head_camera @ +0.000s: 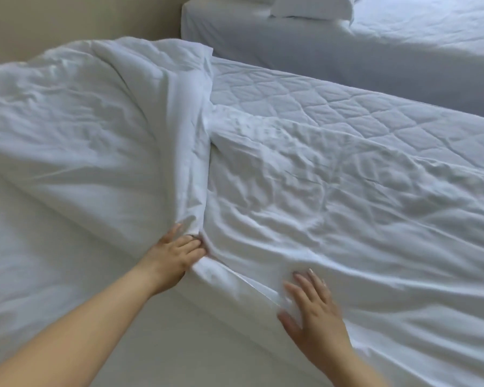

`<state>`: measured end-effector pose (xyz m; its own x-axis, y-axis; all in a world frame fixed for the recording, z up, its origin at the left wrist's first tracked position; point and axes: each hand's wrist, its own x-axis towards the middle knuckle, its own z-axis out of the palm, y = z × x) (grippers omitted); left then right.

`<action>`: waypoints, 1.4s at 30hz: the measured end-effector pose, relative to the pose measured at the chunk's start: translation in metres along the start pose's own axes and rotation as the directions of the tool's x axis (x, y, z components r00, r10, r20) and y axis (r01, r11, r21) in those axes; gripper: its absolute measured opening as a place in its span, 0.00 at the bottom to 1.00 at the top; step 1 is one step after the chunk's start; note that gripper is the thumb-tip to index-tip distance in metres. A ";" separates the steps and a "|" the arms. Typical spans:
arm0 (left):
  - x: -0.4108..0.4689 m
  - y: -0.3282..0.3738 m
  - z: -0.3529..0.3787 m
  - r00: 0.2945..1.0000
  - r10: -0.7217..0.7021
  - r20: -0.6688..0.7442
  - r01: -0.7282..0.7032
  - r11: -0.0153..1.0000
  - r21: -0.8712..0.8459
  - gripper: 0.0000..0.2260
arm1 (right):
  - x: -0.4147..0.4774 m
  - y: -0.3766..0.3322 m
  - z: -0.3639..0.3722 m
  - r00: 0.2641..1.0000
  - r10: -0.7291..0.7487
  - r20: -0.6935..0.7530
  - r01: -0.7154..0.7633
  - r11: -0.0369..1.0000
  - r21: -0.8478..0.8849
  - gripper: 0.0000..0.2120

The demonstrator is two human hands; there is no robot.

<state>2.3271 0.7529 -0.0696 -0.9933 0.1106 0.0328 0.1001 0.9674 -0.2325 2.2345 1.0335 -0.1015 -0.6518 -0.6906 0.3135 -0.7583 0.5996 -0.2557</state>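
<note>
- White sheet lies wrinkled across the near bed, over the quilted mattress pad, which shows bare along the far side.
- Left hand reaches in from the lower left, arm stretched out, fingers curled round the bunched fold of the sheet at the mattress's near edge.
- Right hand lies palm down on the sheet just inside that edge, fingers straight and spread, slightly blurred.
- The hands are near each other, not touching.
- Second bed, with a pillow, stands apart beyond a gap.
</note>
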 end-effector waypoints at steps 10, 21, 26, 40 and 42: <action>0.100 -0.124 0.012 0.819 0.309 0.483 -0.372 0.927 0.038 0.33 | 0.125 -0.155 0.102 0.984 0.173 0.042 -0.172 0.985 -0.023 0.26; 0.071 -0.239 0.020 0.857 0.395 -0.330 -0.397 0.916 0.066 0.06 | 0.143 -0.200 0.096 0.907 0.383 -0.176 -0.390 0.921 -0.006 0.22; -0.038 -0.240 0.057 0.912 0.042 -0.407 -0.179 0.936 -0.304 0.08 | 0.135 -0.215 0.103 0.930 0.356 -0.093 -0.363 0.929 -0.069 0.21; -0.066 -0.181 0.114 0.980 -0.188 -0.060 0.140 0.876 -0.461 0.23 | 0.124 -0.221 0.149 0.867 0.466 0.176 -0.387 0.852 -0.353 0.33; -0.066 -0.187 0.111 0.987 -0.138 -0.088 0.094 0.918 -0.386 0.23 | 0.122 -0.221 0.149 0.866 0.457 0.201 -0.365 0.854 -0.371 0.33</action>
<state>2.3676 0.5397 -0.1360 -0.9887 -0.0040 0.1496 0.0210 0.9860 0.1652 2.3208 0.7564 -0.1425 -0.9137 -0.4053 -0.0288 -0.4057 0.9140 0.0063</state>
